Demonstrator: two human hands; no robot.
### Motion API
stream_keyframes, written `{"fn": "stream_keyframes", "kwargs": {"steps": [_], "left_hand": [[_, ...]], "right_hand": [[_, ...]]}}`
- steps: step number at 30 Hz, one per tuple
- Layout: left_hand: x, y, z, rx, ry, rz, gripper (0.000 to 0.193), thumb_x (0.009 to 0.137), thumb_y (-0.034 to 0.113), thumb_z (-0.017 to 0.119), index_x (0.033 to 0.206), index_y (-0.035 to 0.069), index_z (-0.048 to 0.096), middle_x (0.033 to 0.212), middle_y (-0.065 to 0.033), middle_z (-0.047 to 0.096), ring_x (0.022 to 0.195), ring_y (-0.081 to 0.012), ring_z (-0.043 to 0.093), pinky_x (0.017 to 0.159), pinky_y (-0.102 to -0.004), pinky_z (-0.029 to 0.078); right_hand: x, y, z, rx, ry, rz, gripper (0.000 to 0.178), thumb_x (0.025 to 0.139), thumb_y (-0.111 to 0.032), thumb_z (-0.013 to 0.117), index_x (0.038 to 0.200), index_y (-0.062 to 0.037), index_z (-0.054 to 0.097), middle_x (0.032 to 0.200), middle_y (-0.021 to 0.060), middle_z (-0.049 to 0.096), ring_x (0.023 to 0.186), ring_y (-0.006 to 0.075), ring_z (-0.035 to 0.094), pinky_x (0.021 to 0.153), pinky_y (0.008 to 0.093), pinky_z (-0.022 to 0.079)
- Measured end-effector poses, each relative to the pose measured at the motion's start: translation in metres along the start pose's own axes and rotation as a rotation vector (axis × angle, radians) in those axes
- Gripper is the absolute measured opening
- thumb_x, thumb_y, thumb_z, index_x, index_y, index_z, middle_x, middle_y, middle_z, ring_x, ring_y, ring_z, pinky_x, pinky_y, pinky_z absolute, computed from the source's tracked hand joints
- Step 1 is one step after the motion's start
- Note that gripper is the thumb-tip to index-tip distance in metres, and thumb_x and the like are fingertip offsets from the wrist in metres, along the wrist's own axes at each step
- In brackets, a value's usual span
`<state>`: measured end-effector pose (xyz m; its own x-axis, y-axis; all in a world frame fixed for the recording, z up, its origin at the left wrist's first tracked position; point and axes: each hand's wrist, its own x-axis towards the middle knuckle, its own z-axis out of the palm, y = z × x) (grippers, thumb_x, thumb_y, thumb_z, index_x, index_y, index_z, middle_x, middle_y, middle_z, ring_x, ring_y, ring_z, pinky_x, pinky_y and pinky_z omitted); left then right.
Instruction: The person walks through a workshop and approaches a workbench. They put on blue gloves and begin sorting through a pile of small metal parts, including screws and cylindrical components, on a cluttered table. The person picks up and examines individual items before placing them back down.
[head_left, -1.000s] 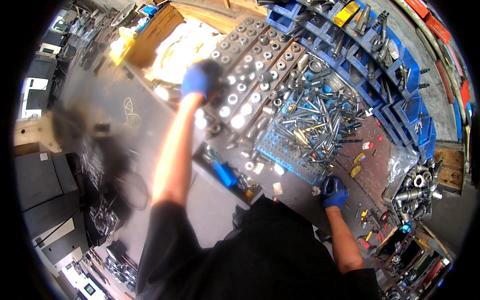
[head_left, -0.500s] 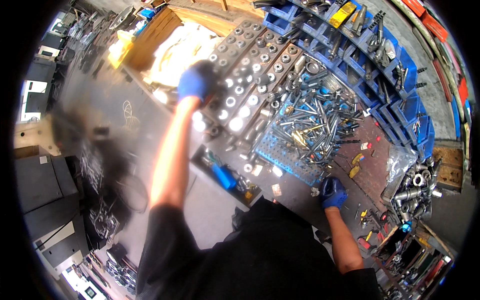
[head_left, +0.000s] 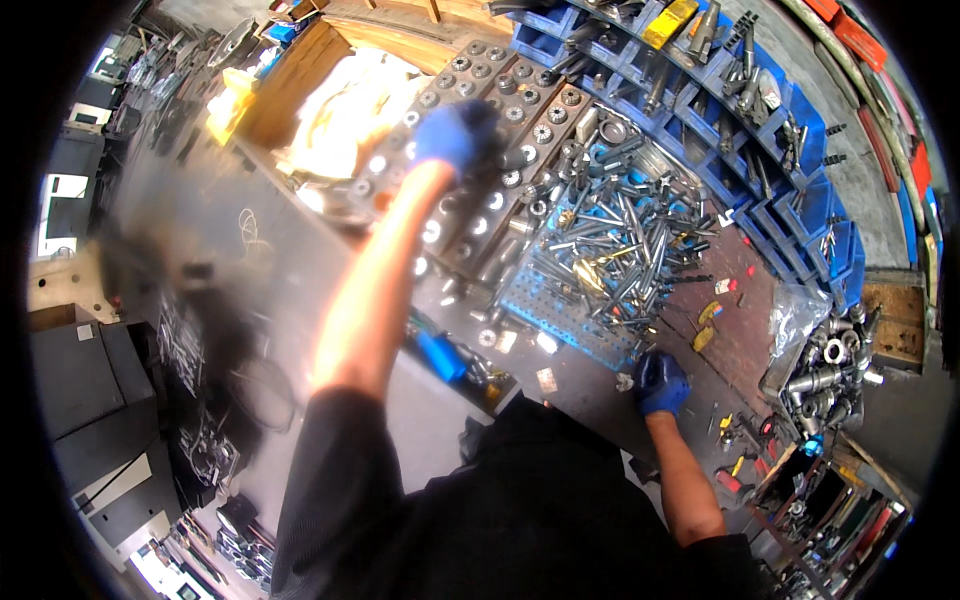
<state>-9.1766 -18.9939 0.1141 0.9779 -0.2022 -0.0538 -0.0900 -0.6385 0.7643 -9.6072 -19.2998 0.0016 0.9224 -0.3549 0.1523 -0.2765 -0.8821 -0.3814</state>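
Note:
My left hand (head_left: 452,138), in a blue glove with a darker palm side, reaches over a rack (head_left: 405,205) of round metal collets. Motion smears its fingers, so whether it holds anything is unclear. Several collets, such as one near the rack's right side (head_left: 543,133), stand in rows around it. Lower right, my right hand (head_left: 662,383), gloved too, rests on the bench with its fingers curled in. What it may hold is hidden. Just left of it lies a small crumpled shiny scrap (head_left: 625,382). A blue perforated tray (head_left: 560,312), heaped with drill bits and cutters (head_left: 635,235), lies between the hands.
Blue bins (head_left: 735,150) full of tooling curve along the back right. A wooden crate (head_left: 310,70) with pale cloth stands far left. Near my body is a drawer with a blue item (head_left: 440,355). Metal holders (head_left: 825,385) fill a box at right.
My left hand has moved right and slightly up across the collet rack. The right hand stays in the same place on the bench. The view has shifted slightly.

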Motion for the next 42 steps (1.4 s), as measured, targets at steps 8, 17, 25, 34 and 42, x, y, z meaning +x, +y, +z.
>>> {"fn": "stream_keyframes", "kwargs": {"steps": [8,17,25,34,42], "left_hand": [[-0.003,-0.001,-0.001,0.040,-0.050,0.004,0.032,0.093,0.026,0.077,0.121,0.010,0.076,0.111,-0.0117,0.078,0.099,-0.0201,0.075,0.090,-0.0360,0.056],[0.003,-0.005,0.005,0.271,-0.022,0.097,0.032,0.091,0.037,0.074,0.115,0.017,0.077,0.108,-0.0157,0.075,0.101,-0.0346,0.073,0.089,-0.0426,0.056],[0.005,-0.006,0.009,0.340,-0.057,0.099,0.031,0.092,0.040,0.070,0.114,0.019,0.076,0.109,-0.0166,0.074,0.102,-0.0385,0.071,0.091,-0.0455,0.056],[0.006,0.007,0.000,0.412,-0.121,0.133,0.028,0.090,0.038,0.070,0.108,0.018,0.077,0.105,-0.0182,0.074,0.100,-0.0404,0.070,0.087,-0.0468,0.055],[0.002,0.014,0.000,0.415,-0.075,0.122,0.034,0.092,0.038,0.071,0.119,0.017,0.075,0.111,-0.0173,0.074,0.107,-0.0364,0.071,0.091,-0.0442,0.056]], "right_hand": [[0.001,-0.003,-0.003,0.008,-0.020,0.019,0.009,0.088,-0.018,0.072,0.087,-0.0095,0.070,0.082,0.0170,0.069,0.074,0.0393,0.067,0.067,0.0469,0.054],[0.000,-0.001,-0.003,0.008,-0.065,0.062,0.012,0.086,-0.021,0.073,0.095,-0.0128,0.072,0.092,0.0162,0.072,0.083,0.0392,0.069,0.073,0.0492,0.055],[0.000,-0.003,-0.003,0.003,-0.050,0.082,0.012,0.087,-0.024,0.072,0.089,-0.0115,0.072,0.085,0.0173,0.070,0.077,0.0400,0.068,0.069,0.0494,0.054],[0.001,-0.010,-0.007,-0.053,0.075,0.023,0.014,0.088,-0.025,0.072,0.084,-0.0112,0.070,0.082,0.0184,0.069,0.072,0.0408,0.067,0.068,0.0504,0.054],[0.002,-0.012,-0.004,-0.069,0.043,0.104,0.021,0.090,-0.031,0.071,0.081,-0.0119,0.070,0.081,0.0168,0.070,0.071,0.0406,0.067,0.068,0.0514,0.055]]}}
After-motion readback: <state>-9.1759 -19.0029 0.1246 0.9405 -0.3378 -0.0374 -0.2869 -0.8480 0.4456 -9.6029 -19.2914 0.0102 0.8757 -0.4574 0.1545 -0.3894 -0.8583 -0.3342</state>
